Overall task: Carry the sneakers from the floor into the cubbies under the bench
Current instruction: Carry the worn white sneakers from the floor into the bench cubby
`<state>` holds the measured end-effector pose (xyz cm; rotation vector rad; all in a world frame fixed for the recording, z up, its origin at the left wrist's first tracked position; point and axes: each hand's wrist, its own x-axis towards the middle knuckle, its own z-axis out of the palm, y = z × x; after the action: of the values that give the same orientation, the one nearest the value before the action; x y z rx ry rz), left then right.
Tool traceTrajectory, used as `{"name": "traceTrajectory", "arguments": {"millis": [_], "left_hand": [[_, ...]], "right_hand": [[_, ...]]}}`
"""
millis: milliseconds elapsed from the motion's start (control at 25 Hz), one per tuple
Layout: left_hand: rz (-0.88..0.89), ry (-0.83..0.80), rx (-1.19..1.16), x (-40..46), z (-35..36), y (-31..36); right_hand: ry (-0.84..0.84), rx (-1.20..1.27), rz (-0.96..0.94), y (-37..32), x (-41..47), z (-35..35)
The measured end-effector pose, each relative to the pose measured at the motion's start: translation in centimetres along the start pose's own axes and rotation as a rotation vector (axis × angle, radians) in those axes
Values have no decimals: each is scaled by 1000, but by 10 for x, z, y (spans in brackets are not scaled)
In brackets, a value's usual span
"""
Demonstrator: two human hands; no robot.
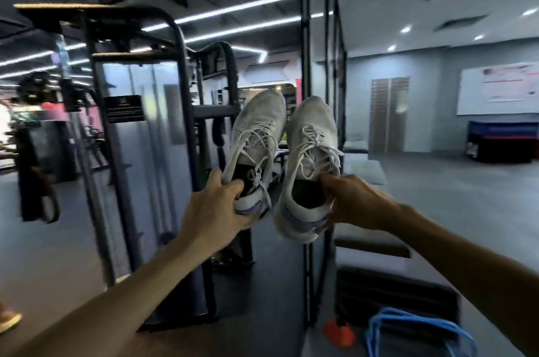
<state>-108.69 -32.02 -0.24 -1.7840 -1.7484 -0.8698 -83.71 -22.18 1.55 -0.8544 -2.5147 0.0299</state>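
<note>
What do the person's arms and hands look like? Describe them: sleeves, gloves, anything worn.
Both arms are bare from where they enter the picture to the fingertips: no sleeve, cuff or glove shows. The left hand and the right hand carry no ring, watch, wristband or strap that can be seen. No marking or tattoo is visible on either forearm, though motion blur softens fine detail.

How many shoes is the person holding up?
2. The left sneaker is gripped at its heel by the left hand; the right sneaker hangs beside it, pinched at its collar by the right hand. Both are off the floor, toes pointing up.
</note>
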Motion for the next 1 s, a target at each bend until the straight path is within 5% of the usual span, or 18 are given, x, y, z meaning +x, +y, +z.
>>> {"name": "traceTrajectory", "arguments": {"millis": [560, 1000], "left_hand": [[314, -125, -450, 126, 219, 484], [497, -210, -725, 245, 396, 768]], "right_hand": [[57, -179, 611, 336, -340, -214], [133, -458, 912, 580, -467, -321]]}}
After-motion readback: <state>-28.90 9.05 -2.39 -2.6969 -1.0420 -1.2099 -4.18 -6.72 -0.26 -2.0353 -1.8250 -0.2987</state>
